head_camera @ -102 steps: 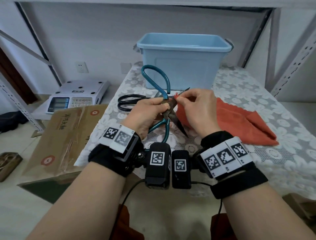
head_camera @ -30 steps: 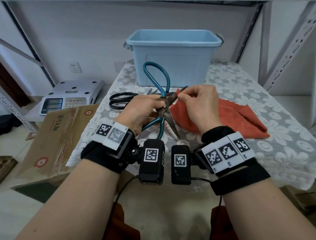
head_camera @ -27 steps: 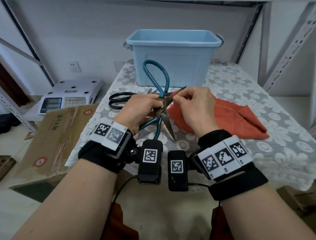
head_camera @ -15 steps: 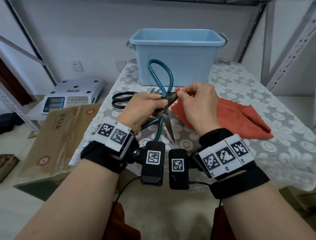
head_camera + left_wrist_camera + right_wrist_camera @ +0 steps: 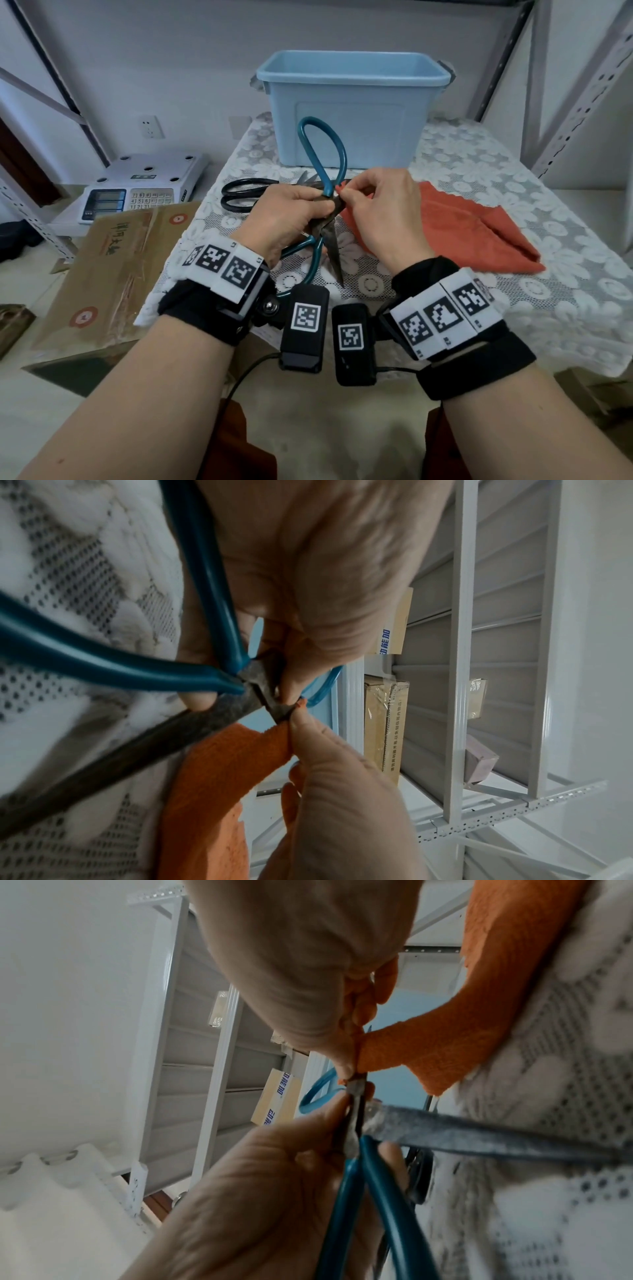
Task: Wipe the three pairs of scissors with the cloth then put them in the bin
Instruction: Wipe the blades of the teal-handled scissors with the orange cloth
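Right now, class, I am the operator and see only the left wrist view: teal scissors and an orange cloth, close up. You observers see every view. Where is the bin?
Observer: The blue bin stands at the far end of the lace tablecloth, straight beyond both hands.
Operator: Are any other scissors out?
Observer: A black-handled pair lies on the tablecloth, left of the left hand.
Operator: How much cloth is loose?
Observer: Most of the orange cloth lies flat, to the right of the right hand; its fingers pinch only a corner against the teal scissors.

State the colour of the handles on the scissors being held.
Teal blue handles, clearest in the head view.
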